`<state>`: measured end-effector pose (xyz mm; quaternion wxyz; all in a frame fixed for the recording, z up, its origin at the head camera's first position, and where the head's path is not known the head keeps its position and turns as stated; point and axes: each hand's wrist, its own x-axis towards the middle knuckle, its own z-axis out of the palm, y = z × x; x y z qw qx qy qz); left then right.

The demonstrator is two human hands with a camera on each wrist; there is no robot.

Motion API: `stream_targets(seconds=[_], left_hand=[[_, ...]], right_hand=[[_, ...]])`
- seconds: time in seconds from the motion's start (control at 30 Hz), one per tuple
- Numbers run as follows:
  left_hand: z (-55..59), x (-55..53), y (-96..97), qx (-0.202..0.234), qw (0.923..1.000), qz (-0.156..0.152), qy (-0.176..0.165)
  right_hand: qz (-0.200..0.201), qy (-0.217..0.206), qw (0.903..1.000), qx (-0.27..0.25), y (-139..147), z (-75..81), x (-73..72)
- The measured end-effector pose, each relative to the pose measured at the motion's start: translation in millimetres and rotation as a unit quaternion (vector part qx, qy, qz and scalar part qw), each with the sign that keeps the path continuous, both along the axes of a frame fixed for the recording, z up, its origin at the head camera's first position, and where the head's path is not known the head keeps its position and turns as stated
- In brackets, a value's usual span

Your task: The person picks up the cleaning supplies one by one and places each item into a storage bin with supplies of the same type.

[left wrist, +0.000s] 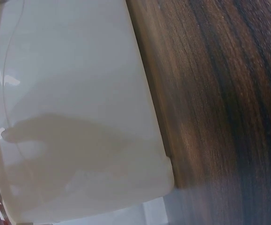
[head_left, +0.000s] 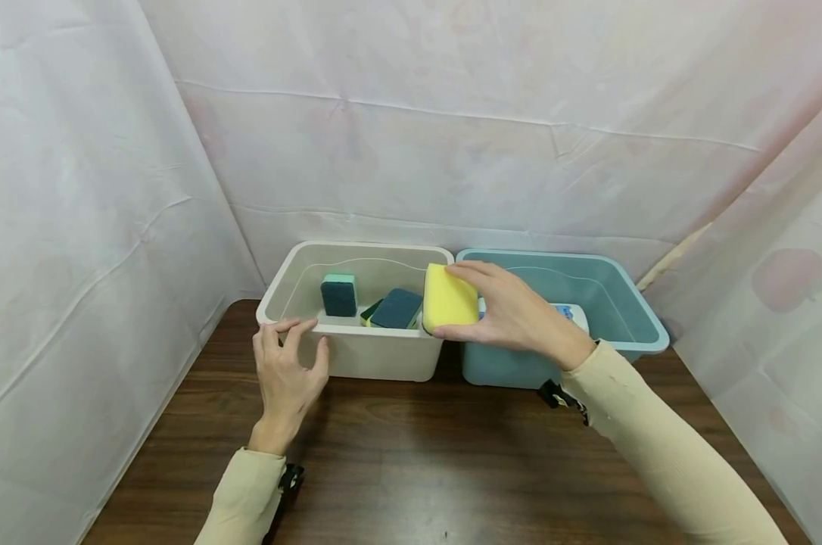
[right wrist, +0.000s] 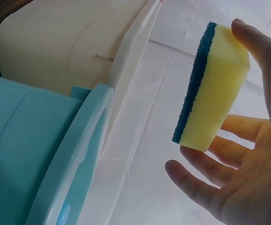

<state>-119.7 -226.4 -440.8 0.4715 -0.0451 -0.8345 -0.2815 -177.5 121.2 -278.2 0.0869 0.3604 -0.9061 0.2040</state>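
My right hand (head_left: 513, 306) pinches a yellow sponge (head_left: 448, 299) by its edges, thumb on one side and fingers on the other, over the right end of the white bin (head_left: 377, 356). In the right wrist view the sponge (right wrist: 219, 84) shows a dark blue-green scouring layer. My left hand (head_left: 291, 375) has its fingertips at the bin's front rim, with the thumb apart in front of the wall. Inside that bin, a sponge with a light green body (head_left: 339, 295) stands upright at the left. Further right another sponge (head_left: 397, 309) lies dark side up, overlapping a green-and-yellow one.
A blue bin (head_left: 622, 303) stands right of the white one, containing a white-and-blue item (head_left: 573, 314) partly hidden by my right arm. Both bins sit on a dark wooden table (head_left: 411, 454). Pale curtains (head_left: 452, 151) hang behind and at both sides.
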Motion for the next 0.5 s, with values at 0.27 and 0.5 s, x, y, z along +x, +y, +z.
stream_targets(seconds=[0.27, 0.5], left_hand=[[-0.7, -0.1, -0.4, -0.001, 1.0000, 0.003, 0.008], [-0.1, 1.0, -0.4, -0.003, 0.9998, 0.004, 0.020]], right_hand=[[-0.005, -0.018, 0.9997, 0.014, -4.6, -1.5, -3.8], [-0.003, -0.012, 0.9998, 0.015, -7.6, 3.9, -7.7]])
